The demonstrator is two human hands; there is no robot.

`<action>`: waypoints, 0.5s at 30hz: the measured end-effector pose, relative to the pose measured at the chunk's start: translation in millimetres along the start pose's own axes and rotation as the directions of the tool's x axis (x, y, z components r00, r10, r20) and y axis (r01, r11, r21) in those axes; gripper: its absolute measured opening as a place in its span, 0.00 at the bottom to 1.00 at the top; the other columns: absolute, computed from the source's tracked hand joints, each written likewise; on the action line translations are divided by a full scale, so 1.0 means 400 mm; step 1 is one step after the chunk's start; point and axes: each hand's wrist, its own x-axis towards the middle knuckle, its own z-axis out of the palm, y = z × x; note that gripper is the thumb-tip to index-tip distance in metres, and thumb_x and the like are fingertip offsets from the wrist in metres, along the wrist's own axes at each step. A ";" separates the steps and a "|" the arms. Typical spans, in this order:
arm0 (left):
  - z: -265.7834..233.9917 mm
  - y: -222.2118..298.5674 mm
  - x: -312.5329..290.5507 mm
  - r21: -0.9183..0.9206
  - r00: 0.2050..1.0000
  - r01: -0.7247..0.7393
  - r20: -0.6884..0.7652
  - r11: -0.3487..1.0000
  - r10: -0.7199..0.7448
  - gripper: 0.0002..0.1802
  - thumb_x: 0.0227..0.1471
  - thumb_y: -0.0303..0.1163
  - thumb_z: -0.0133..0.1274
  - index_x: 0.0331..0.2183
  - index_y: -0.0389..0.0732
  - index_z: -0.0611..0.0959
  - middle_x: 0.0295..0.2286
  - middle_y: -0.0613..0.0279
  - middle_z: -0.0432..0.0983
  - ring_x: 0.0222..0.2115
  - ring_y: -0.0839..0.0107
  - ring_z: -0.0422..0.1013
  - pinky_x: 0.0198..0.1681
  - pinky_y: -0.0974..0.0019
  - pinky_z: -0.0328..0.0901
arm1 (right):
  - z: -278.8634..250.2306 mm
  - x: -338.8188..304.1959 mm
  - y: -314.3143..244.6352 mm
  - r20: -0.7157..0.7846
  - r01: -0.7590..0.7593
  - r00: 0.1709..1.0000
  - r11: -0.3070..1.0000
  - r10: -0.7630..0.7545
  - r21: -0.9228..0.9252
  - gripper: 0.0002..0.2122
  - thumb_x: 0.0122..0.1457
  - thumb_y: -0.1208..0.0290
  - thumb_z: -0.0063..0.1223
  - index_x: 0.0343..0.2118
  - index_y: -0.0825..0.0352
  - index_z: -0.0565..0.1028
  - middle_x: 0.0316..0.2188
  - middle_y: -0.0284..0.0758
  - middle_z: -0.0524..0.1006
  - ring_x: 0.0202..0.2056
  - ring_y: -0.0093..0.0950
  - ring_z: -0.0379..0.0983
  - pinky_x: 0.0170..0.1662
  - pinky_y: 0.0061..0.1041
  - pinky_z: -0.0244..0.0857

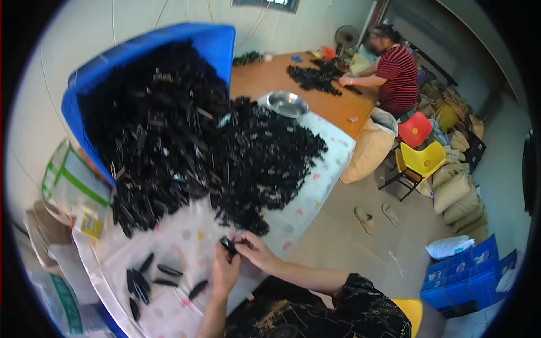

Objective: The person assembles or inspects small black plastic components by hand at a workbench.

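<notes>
Close to the near edge of the covered table, my left hand point(225, 271) is closed around a small, glossy black oblong piece point(227, 244). My right hand point(257, 252) meets it from the right, its fingers pinched at the piece's end; whatever else they grip is too small to make out. Several long black pieces point(138, 283) lie loose on the cloth left of my hands. Just beyond my hands spreads a heap of small black pieces point(265, 163). Longer black pieces point(163, 135) spill out of a tipped blue bin point(217, 48) at the far left.
A metal bowl point(287, 103) stands behind the heap. At the brown table point(256, 84), a person in a striped shirt point(399, 73) handles black pieces. Red point(415, 128) and yellow chairs point(421, 160), slippers point(364, 219), sacks point(453, 191) and blue bags point(462, 276) are at right.
</notes>
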 end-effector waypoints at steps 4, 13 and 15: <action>0.007 0.001 0.030 0.215 0.993 -0.086 0.102 0.973 0.066 0.31 0.49 0.16 0.48 0.54 0.33 0.56 0.37 0.54 0.74 0.36 0.69 0.72 0.39 0.69 0.68 | -0.031 0.003 -0.029 0.011 0.090 0.996 0.990 -0.090 -0.110 0.12 0.61 0.77 0.46 0.48 0.68 0.66 0.40 0.31 0.71 0.42 0.17 0.67 0.45 0.19 0.63; -0.028 -0.061 0.070 -0.123 0.989 -0.029 0.140 0.992 0.047 0.32 0.48 0.15 0.50 0.54 0.34 0.58 0.40 0.52 0.72 0.39 0.70 0.71 0.41 0.69 0.68 | -0.034 0.036 -0.003 0.085 0.211 0.978 0.891 -0.193 -0.403 0.16 0.59 0.76 0.49 0.50 0.70 0.67 0.43 0.37 0.74 0.45 0.24 0.71 0.50 0.24 0.64; -0.025 -0.042 0.062 -0.069 0.987 -0.038 0.152 0.997 0.048 0.32 0.48 0.15 0.50 0.55 0.34 0.59 0.40 0.53 0.72 0.39 0.70 0.71 0.41 0.69 0.68 | -0.031 0.032 -0.004 0.081 0.310 0.948 0.835 -0.307 -0.455 0.15 0.58 0.74 0.51 0.48 0.71 0.69 0.40 0.39 0.76 0.42 0.25 0.74 0.47 0.25 0.66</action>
